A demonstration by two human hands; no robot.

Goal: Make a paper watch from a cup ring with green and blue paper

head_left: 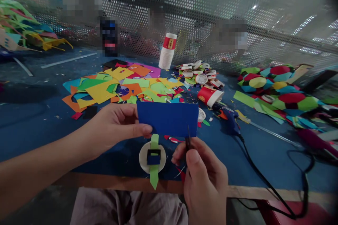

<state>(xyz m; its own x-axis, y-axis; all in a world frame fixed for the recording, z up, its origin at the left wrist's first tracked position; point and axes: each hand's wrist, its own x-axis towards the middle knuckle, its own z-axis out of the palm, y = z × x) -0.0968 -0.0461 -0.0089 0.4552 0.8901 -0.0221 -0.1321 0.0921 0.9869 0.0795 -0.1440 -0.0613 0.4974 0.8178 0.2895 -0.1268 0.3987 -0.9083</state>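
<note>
My left hand (pixel 118 126) pinches the left end of a blue paper sheet (pixel 166 117), thumb in front, and holds it up above the table. In my right hand (pixel 203 172) is a pair of dark scissors (pixel 188 142); the fingers wrap round the handles. One scissor blade shows in front of the sheet near its lower right corner. Below the sheet, near the table's front edge, lies a round white disc (pixel 142 158) with a green paper strip (pixel 154 179) across it and a small dark blue and black square piece (pixel 153 158) at its middle.
Coloured paper scraps (pixel 102 89) are heaped behind the sheet. A cup stack (pixel 167 56), a tipped red cup (pixel 208 95) and several cut cup bottoms (pixel 202 78) stand or lie further back. A glue gun (pixel 229 121) with a black cord is at right, near colourful paper pieces (pixel 293 103).
</note>
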